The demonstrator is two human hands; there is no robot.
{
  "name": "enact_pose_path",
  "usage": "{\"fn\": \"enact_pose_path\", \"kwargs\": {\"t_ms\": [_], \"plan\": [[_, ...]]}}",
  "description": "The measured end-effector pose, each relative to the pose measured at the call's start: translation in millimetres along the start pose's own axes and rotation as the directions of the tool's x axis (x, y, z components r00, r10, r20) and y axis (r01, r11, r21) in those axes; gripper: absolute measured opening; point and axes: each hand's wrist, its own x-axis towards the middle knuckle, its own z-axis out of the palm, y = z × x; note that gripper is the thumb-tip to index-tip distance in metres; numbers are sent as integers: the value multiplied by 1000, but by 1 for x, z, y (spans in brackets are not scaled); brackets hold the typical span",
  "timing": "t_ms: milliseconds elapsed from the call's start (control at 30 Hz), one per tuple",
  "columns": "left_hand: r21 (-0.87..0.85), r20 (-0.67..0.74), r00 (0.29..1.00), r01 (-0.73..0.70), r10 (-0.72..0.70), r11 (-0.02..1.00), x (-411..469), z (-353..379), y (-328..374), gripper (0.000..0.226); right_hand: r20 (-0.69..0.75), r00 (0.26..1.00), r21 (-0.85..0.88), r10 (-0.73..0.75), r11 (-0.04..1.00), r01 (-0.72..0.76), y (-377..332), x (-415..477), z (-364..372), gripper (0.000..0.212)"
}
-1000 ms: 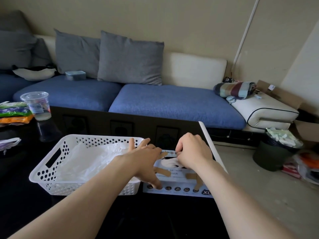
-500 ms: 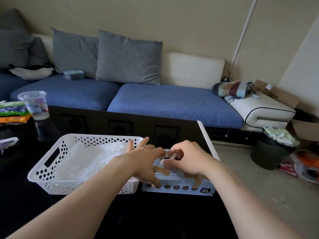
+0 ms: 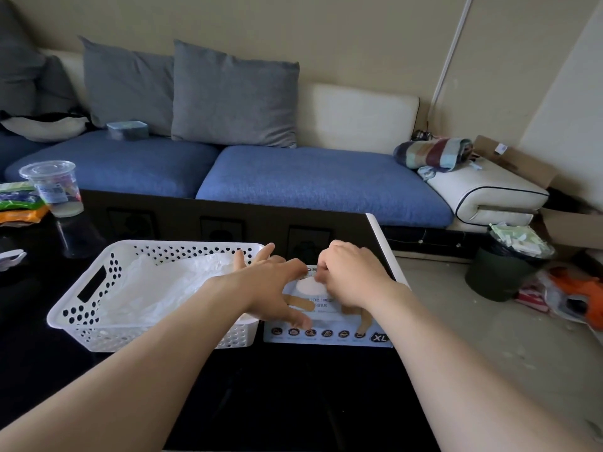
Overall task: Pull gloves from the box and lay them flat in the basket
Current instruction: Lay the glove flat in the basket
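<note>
A flat glove box (image 3: 329, 336) marked XL lies on the black table, just right of a white perforated basket (image 3: 85, 318). Clear plastic gloves (image 3: 153, 288) lie spread inside the basket. My left hand (image 3: 272, 288) rests spread on the box's left part, fingers straight, thumb near the front edge. My right hand (image 3: 350, 277) is over the box's oval opening, its fingers curled and pinching at the white glove material there. The fingertips themselves are hidden by the hand.
A clear plastic cup (image 3: 54, 187) and colourful packets (image 3: 18, 203) stand at the table's far left. A blue sofa (image 3: 293, 181) runs behind the table. A dark bin (image 3: 502, 272) and clutter sit on the floor to the right.
My right hand has shifted slightly left over the box opening and its fingers have closed on the glove material. My left hand stays pressed on the box.
</note>
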Motion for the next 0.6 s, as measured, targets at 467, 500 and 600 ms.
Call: {"fn": "enact_pose_path", "kwargs": {"t_ms": [467,500,600], "plan": [[-30,23,1000,-4,5,1000,-5,0,2,107,85,994,437,65,895,-96,19,-8,-3,19],[-30,22,1000,-6,7,1000,-6,0,2,107,130,991,472,41,876,-98,18,-9,-3,25],[-31,-18,999,-27,26,999,-6,1,3,104,45,998,438,45,897,-60,18,-6,-1,6]]}}
